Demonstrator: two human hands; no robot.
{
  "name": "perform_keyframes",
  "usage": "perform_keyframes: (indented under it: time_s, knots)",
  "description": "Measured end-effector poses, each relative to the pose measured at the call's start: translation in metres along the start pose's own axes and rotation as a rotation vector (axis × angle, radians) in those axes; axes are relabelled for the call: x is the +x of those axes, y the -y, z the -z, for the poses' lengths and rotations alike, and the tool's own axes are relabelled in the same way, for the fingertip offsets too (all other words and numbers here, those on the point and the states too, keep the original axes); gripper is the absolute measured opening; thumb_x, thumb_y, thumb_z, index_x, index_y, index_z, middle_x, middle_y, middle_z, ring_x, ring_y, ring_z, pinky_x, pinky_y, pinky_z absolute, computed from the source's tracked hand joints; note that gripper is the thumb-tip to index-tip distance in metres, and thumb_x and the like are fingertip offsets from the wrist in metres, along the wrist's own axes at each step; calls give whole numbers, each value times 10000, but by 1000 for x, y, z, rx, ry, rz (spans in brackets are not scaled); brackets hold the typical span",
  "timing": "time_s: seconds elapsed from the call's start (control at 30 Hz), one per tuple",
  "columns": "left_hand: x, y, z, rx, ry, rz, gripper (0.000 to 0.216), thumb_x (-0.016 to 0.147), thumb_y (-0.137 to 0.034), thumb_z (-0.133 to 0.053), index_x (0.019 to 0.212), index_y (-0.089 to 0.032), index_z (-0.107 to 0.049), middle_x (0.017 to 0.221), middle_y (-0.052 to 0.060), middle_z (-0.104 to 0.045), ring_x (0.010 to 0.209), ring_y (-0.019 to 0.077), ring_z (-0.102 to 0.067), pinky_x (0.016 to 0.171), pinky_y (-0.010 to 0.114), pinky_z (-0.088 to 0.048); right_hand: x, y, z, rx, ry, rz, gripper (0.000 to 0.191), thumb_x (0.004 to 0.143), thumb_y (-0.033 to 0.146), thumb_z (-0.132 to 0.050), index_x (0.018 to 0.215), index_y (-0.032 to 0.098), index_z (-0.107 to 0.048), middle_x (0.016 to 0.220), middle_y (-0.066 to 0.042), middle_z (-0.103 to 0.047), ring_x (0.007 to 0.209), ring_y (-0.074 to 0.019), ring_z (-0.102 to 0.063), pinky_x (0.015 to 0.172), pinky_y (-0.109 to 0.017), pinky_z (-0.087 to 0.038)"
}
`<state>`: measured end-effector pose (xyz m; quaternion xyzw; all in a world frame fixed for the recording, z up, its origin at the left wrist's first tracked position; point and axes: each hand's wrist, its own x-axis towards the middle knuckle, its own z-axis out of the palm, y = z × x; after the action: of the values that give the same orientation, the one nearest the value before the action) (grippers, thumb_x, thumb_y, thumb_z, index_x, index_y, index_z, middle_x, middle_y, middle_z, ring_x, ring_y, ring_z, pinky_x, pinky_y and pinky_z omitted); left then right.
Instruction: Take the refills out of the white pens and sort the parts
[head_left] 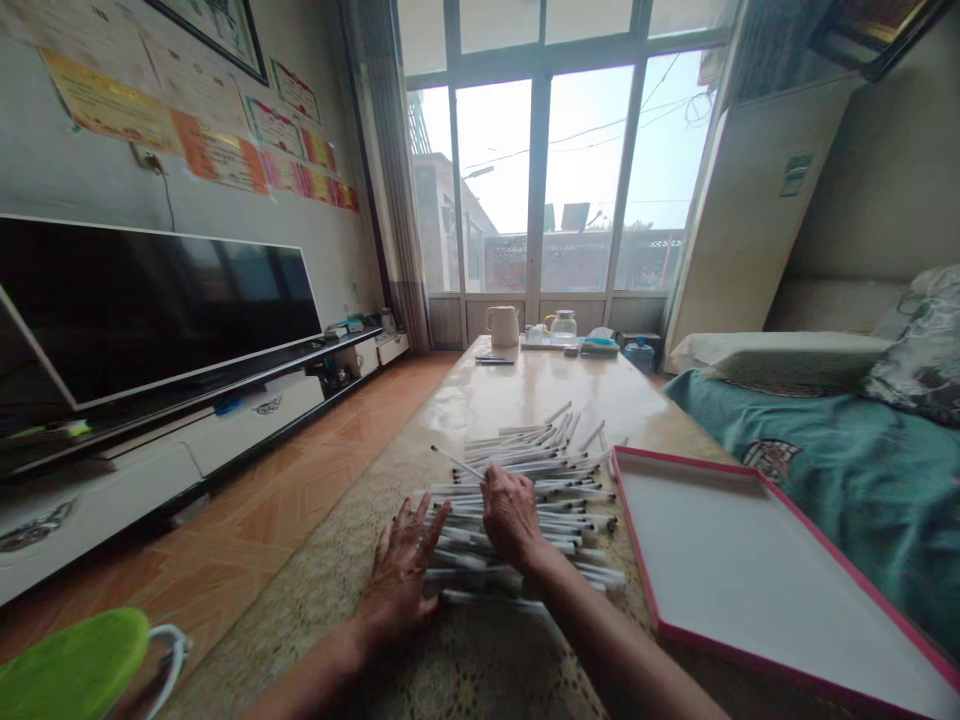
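A wide heap of white pens (pixel 566 522) with dark ends lies spread over the table in front of me, most of them pointing sideways. My right hand (pixel 511 512) is closed over the middle of the heap, gripping a single white pen (pixel 459 463) that slants up to the left with its dark tip outward. At the heap's left edge, my left hand (pixel 405 565) rests with fingers spread, against the pens' ends. To the right lies a shallow white box lid or tray (pixel 626 520) with a pink rim.
The long table (pixel 360 500) reaches toward the windows. On its far end stand a pale jug (pixel 504 327), a glass pitcher (pixel 563 327) and a tissue pack (pixel 598 347). A green stool (pixel 75 665) is at lower left, a teal-covered sofa (pixel 825 430) at right.
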<state>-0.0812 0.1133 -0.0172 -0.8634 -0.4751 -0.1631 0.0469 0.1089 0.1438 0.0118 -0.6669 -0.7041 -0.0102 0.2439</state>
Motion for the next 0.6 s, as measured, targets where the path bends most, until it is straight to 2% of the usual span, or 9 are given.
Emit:
perform_keyframes:
  time_s: [0.1, 0.23, 0.43, 0.53, 0.6]
  knots:
    - [3, -2, 0, 15, 10, -141, 876, 700, -236, -570, 1413, -294, -65, 1496, 73, -109, 1344, 337, -33, 1015, 593, -99, 31, -22, 5, -32, 52, -3, 250, 889, 304, -483, 1081, 152, -537, 1107, -61, -559, 1006, -207, -532, 873, -431, -397]
    - [11, 3, -4, 5, 124, -223, 854, 715, -376, -578, 1407, -323, -79, 1484, 65, -172, 1331, 356, -119, 986, 641, -90, 53, -47, 2, -70, 135, 15, 292, 873, 297, -522, 1129, 157, -519, 1138, -68, -545, 960, -197, -564, 803, -406, -473]
    - [23, 17, -9, 24, 177, -171, 781, 758, -371, -552, 1402, -319, -116, 1480, 71, -189, 1327, 343, -151, 997, 614, -116, 27, -43, -1, -89, 112, 17, 281, 874, 303, -518, 1113, 154, -527, 1121, -64, -552, 954, -194, -564, 805, -406, -470]
    - [24, 18, -8, 12, 182, -144, 752, 773, -430, -522, 1404, -301, -133, 1477, 87, -196, 1326, 353, -145, 999, 612, -115, 11, -36, 10, -60, 86, 15, 189, 875, 269, -510, 1010, 149, -566, 1017, -54, -596, 929, -191, -566, 825, -400, -433]
    - [22, 16, -4, 3, 192, -126, 762, 775, -399, -525, 1410, -274, -121, 1476, 112, -185, 1328, 350, -137, 1001, 607, -120, 2, -34, 24, -22, 50, 16, 115, 868, 207, -490, 934, 160, -572, 970, -66, -615, 956, -201, -548, 852, -372, -383]
